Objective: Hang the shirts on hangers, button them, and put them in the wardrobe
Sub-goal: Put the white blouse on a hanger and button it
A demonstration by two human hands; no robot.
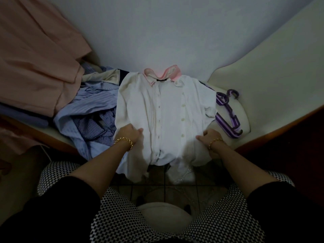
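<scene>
A: Colours, quick?
B: I've got a white shirt [164,120] w/ pink collar [172,72] & cream buttons [182,119]. Left of it there's a lt-blue striped shirt [91,106] and a blue-white checked shirt [98,127].
A: Hangers?
B: The hangers [228,120] are purple w/ paler stripes. Peach cloth [35,58] far left.
A: The person?
B: Black sleeves [52,207], gold bracelets [124,142], and leg fabric [119,216] w/ small blk-wht checks.

Single view: a wide-angle camera worn on the head, facing forward and steeply down. It looks from close above onto a white button-front shirt [164,120] on a cream padded surface [263,76]. A black-and-white patterned lap [114,216] fills the lower edge.
</scene>
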